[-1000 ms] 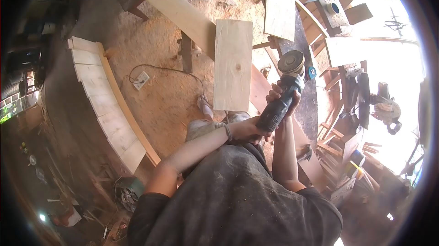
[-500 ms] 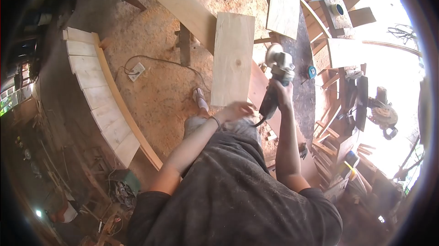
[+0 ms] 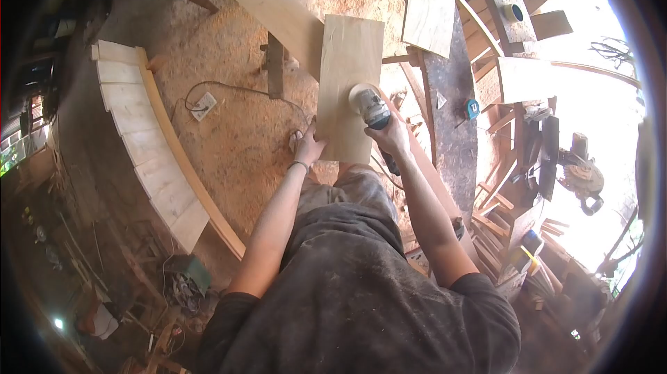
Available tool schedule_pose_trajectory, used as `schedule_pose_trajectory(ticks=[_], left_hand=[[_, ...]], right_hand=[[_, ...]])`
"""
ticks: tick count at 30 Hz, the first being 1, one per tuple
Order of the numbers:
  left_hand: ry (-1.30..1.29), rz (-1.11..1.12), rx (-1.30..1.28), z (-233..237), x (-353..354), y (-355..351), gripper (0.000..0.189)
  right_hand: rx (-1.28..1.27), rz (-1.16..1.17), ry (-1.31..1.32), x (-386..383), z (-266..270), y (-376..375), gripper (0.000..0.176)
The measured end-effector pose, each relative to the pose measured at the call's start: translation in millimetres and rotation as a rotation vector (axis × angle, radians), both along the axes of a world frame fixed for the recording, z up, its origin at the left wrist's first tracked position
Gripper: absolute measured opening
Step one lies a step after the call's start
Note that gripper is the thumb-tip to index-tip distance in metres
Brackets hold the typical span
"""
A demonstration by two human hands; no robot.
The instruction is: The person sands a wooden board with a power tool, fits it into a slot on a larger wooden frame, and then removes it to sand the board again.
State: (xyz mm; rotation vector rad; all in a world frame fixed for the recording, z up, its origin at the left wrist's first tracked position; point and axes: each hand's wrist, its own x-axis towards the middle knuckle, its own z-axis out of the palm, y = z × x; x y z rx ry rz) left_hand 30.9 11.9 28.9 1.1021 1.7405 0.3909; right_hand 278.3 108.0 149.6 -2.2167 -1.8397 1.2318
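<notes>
A pale wooden board [image 3: 338, 61] lies lengthwise in front of me. My right hand [image 3: 393, 136] is wrapped round an angle grinder [image 3: 376, 115], whose round disc [image 3: 359, 95] is down over the board's right half. At the board's near left edge, my left hand [image 3: 310, 145] grips the side, thumb toward the top face. Part of the grinder's body is hidden under my right hand, and its cord hangs down beside my leg.
Another long board [image 3: 267, 12] slants behind, upper left. A row of flat wooden pieces [image 3: 149, 137] curves along the left. To the right, a dark bench [image 3: 451, 103] bears a board [image 3: 429, 5] and a teal tape measure [image 3: 472, 108]. A power socket box [image 3: 203, 106] lies on the dusty floor.
My right hand has brought the grinder left and down onto the board. My left hand has moved from near the grinder to the board's left edge.
</notes>
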Motion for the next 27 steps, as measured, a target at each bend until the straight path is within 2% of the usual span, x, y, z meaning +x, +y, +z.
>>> schedule_pose_trajectory(ticks=[3, 5, 8, 11, 12, 15, 18, 20, 23, 26, 27], left_hand=[[-0.195, 0.102, 0.002, -0.9, 1.6, -4.1, 0.086], [-0.156, 0.103, 0.025, -6.9, 1.3, -2.3, 0.08], [-0.116, 0.072, 0.116, -8.7, 1.1, -6.1, 0.072], [-0.049, 0.03, 0.214, -23.5, 0.6, -7.7, 0.068], [-0.017, 0.016, 0.234, -18.2, 0.9, -7.8, 0.067], [-0.127, 0.071, -0.022, -4.5, -1.4, -4.0, 0.069], [-0.226, 0.125, -0.006, 5.6, 0.1, -1.3, 0.071], [-0.072, 0.062, -0.022, -22.0, -1.2, -7.9, 0.074], [0.052, 0.006, 0.016, -37.8, 0.1, -9.6, 0.077], [0.405, -0.005, 0.158, -3.9, 19.7, -13.7, 0.078], [0.573, 0.0, 0.219, 19.7, 31.0, -10.3, 0.078]], right_hand=[[-0.008, -0.056, 0.001, -2.0, -3.1, 3.7, 0.069], [0.032, -0.105, 0.04, -2.4, -11.5, 4.7, 0.069], [-0.088, -0.205, 0.044, 4.9, 3.7, 1.1, 0.071], [0.121, -0.142, 0.064, 18.0, -14.9, -20.5, 0.078], [0.081, -0.1, 0.027, 16.4, -11.2, -19.6, 0.077], [-0.066, 0.012, -0.021, 9.0, 0.0, -12.4, 0.073], [0.039, 0.037, -0.014, 4.1, -12.9, 0.2, 0.07], [0.072, -0.013, 0.008, 3.5, -21.6, 5.6, 0.075], [0.028, -0.139, 0.046, 4.2, -7.1, 4.0, 0.073], [0.058, -0.257, -0.021, 11.0, 2.5, -18.4, 0.06], [0.041, -0.333, 0.065, 17.1, 2.7, -24.1, 0.055]])
